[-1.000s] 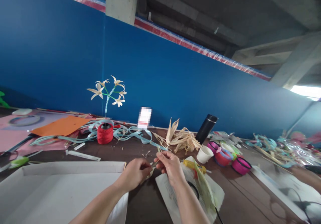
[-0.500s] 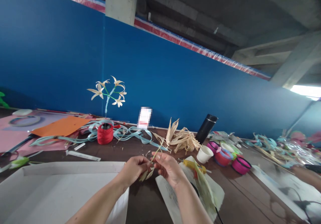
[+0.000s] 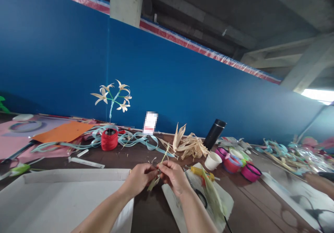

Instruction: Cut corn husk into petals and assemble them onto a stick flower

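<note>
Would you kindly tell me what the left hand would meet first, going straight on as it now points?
Past the pale green strip it holds, the left hand would probably meet the right hand first, though depth is hard to judge.

Walled by a blue partition point(image 3: 169, 76) behind a brown counter point(image 3: 147, 214), beneath a dim concrete ceiling point(image 3: 208, 3), with bright light point(image 3: 318, 95) far right.

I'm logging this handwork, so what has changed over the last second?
The right hand has shifted down and toward the left hand; more of the pale green strip now shows above them. The red spool and white cup stayed put.
</note>
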A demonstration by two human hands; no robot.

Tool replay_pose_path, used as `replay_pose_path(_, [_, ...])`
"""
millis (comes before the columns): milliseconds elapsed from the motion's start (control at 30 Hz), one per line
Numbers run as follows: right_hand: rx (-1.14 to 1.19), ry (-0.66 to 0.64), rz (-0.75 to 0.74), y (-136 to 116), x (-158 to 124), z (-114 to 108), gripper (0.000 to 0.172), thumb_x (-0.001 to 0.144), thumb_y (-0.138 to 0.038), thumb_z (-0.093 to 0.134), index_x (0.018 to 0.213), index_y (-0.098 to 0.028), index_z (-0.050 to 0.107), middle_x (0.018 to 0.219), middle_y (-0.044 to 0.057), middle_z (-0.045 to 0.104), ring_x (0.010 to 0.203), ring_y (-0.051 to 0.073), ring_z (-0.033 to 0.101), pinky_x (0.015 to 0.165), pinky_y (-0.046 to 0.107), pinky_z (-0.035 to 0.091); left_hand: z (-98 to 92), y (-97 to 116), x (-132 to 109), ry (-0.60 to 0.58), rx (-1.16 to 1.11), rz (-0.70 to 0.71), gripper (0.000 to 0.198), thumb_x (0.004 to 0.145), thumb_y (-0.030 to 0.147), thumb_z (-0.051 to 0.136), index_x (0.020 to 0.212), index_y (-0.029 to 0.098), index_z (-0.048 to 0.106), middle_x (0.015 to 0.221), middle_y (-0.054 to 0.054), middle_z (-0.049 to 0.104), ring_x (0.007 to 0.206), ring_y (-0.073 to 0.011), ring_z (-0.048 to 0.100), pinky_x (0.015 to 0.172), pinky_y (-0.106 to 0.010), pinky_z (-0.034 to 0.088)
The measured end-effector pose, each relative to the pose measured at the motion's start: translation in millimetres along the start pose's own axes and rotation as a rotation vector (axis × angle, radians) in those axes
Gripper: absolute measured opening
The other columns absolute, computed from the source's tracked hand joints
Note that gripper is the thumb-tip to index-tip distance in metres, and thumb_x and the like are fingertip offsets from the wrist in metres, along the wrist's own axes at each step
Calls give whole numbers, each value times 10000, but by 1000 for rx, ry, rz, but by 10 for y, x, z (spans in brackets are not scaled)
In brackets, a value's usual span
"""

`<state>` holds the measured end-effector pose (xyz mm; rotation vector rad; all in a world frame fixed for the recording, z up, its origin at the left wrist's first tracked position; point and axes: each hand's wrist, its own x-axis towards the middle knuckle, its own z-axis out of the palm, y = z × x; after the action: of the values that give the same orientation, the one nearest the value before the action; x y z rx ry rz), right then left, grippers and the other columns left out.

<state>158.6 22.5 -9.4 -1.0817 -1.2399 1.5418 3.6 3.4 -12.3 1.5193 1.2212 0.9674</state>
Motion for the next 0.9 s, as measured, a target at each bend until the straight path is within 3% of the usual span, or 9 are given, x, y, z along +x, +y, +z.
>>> replay_pose_path(133, [-181,56,-88,-23,3,17,280,682,-405,653,735,-133,618,553,-7,585,450,99,520,370,168,357,-100,34,6,146,121,66,360,741,495,473,678,173,620,531,37,507,482,-91,409,476,-198,289])
replay_pose_path(267, [-392,20,-137,-11,-27,47,236,746,-374,580,743,-142,620,472,-30,549,373,87,472,371,181,362,-176,43,42,209,83,-23,367,723,509,478,718,174,627,555,29,528,443,-85,385,442,-202,272])
replay_pose_path(367, [-577,-11,-263,-12,-88,75,180,790,-303,534,774,-160,642,495,-33,540,425,94,496,421,184,366,-201,65,39,158,-82,-123,448,688,587,472,718,166,621,579,23,533,438,-75,355,406,-193,224])
replay_pose_path(500, [-900,17,-557,-84,-176,103,143,803,-176,516,738,-187,643,695,5,611,672,125,571,616,206,396,-248,134,-23,-41,-272,-228,558,642,661,482,729,129,627,582,2,533,447,-57,308,397,-174,133])
replay_pose_path(667, [-1151,37,-618,-172,-239,96,189,848,-165,453,861,-231,629,819,19,608,743,134,570,669,210,388,-305,168,-72,-248,-265,-277,504,595,612,590,676,115,618,578,-3,528,451,-45,296,387,-174,132])
replay_pose_path(767, [-1258,66,-621,-198,-266,88,197,858,-187,444,909,-267,617,840,8,601,749,136,568,670,212,378,-283,130,-59,-249,-220,-286,447,591,569,622,644,126,605,540,22,489,449,-44,292,376,-169,153])
replay_pose_path(900, [-1297,76,-627,-223,-287,94,197,882,-232,419,923,-276,607,855,7,597,759,134,565,678,209,374,-200,61,-27,-137,-127,-259,390,576,512,657,709,150,596,518,53,447,441,-54,343,366,-163,235])
